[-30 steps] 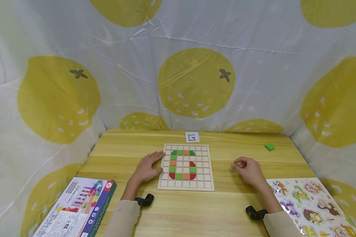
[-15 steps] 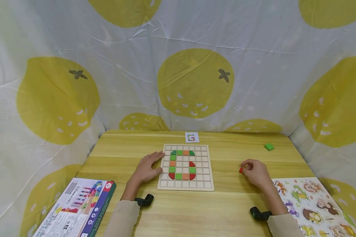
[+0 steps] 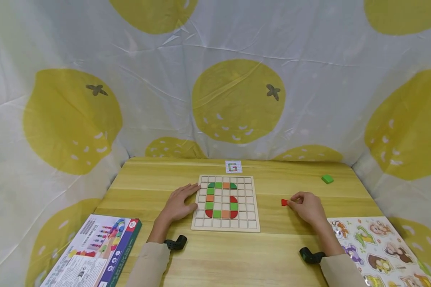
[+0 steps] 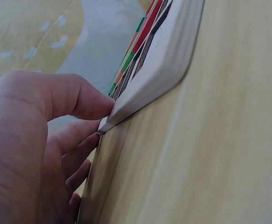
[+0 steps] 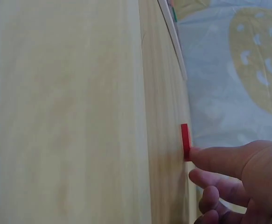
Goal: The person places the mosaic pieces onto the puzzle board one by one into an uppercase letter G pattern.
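Note:
A wooden grid board (image 3: 251,225) lies mid-table, with green, orange and red tiles set in its squares in a G-like outline. At its left edge rests my left hand (image 3: 179,202), thumb and fingertips touching the side; in the left wrist view the thumb (image 4: 91,103) meets the board's rim (image 4: 161,70). To the right of the board, my right hand (image 3: 307,207) pinches a small red tile (image 3: 284,202) between thumb and fingertips. The right wrist view shows this red tile (image 5: 185,142) edge-on at the thumb tip, close to the tabletop.
A small pattern card (image 3: 233,166) with a G design lies behind the board. Green tiles (image 3: 327,179) sit at the back right. A printed toy box (image 3: 93,251) is at the front left, an animal picture sheet (image 3: 377,247) at the front right. Patterned cloth (image 3: 237,99) walls the table.
My right hand first drew back to the right, a red tile coming into view at its fingertips, then shifted slightly left with the tile. My left hand stays at the board's edge.

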`<state>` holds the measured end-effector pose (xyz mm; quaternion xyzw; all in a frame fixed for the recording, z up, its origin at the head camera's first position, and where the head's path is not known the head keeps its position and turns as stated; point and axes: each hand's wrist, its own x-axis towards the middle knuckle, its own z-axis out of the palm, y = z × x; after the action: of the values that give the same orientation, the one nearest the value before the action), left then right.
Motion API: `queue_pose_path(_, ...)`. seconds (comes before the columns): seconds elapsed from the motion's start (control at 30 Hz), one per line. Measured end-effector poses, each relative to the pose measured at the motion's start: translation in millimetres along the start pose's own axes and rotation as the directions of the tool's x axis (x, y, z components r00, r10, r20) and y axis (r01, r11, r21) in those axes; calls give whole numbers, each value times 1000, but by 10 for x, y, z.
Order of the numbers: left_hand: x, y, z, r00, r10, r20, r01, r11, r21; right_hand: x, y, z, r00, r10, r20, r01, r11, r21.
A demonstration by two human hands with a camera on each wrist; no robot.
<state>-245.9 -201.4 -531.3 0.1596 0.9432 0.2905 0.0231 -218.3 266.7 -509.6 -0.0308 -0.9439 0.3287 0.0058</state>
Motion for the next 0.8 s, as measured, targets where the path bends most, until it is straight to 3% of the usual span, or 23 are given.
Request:
queue_pose_path(0.2,6,19,-2,1000,4,-8,-4,1000,-7,86,-49,112,996,-83,16,83,996,36)
queue_pose_path(0.5,4,17,10,1000,0,-9,0,1000,5,117,-123,232,977,-188,103,182,981,68)
queue_pose_path(0.8,-5,25,-7,1000,-5,-10,5,1000,-1,96,-169,220,981,-172,89,166,984,68)
